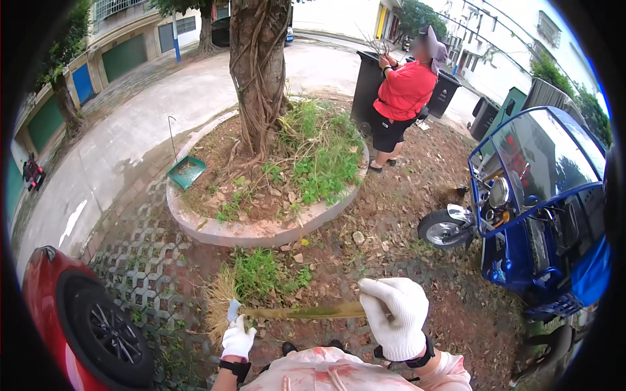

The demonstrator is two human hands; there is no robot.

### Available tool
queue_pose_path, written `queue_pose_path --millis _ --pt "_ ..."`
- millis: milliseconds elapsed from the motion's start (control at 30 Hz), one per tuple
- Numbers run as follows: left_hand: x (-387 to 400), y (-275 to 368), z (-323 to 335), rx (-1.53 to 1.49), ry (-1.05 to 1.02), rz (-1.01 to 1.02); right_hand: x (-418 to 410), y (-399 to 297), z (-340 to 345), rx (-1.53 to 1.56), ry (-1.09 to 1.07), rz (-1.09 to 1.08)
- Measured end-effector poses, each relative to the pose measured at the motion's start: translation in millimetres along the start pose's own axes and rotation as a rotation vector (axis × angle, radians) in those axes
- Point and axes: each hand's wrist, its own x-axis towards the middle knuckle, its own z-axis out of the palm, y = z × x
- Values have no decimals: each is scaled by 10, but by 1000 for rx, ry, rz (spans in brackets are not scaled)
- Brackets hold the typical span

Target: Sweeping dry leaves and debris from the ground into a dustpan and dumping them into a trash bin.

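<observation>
A straw broom [221,299] with dry, pale bristles lies low in front of me, left of centre. Light blue material [234,310] sits where its bristles meet a long yellow-brown handle [308,311], which runs across to the right. My left hand [238,339], in a white knit glove, closes at the light blue part; its fingertips are partly hidden. My right hand [394,313], gloved alike and closer to the camera, is curled around the handle's right end, covering it. A green dustpan [187,172] with a thin upright handle rests at the planter's left rim.
A curbed planter [264,235] surrounds a tree trunk [259,73] and weeds. Beyond it a person in red [408,90] holds twigs beside a black bin [367,90]. A red car [73,313] stands left, a blue three-wheeler [528,210] right. Leaves litter the soil.
</observation>
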Motion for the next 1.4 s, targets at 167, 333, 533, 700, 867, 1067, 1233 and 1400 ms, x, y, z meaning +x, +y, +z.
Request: queue_pose_path --millis 167,333,533,700,867,1067,1233,1400 --pt "-319 99 30 47 -164 -43 -257 104 -153 70 46 -4" --pt "-488 31 301 150 -268 32 -544 267 -337 73 60 59" --pt "-610 232 292 127 -306 37 -804 540 -472 81 82 119" --pt "-851 123 352 6 -299 -37 -763 616 -531 156 38 99" --pt "-1265 -799 1150 -197 -269 -256 -727 712 -549 274 -80 74" --pt "-2210 -1677 2227 -225 -203 -655 -666 763 -499 438 -114 -32" --pt "-2435 -1371 2313 -384 -290 -753 -556 760 -407 515 -116 -214" --pt "-2410 -1128 2330 -488 -273 -738 -444 671 -346 534 -103 -375"
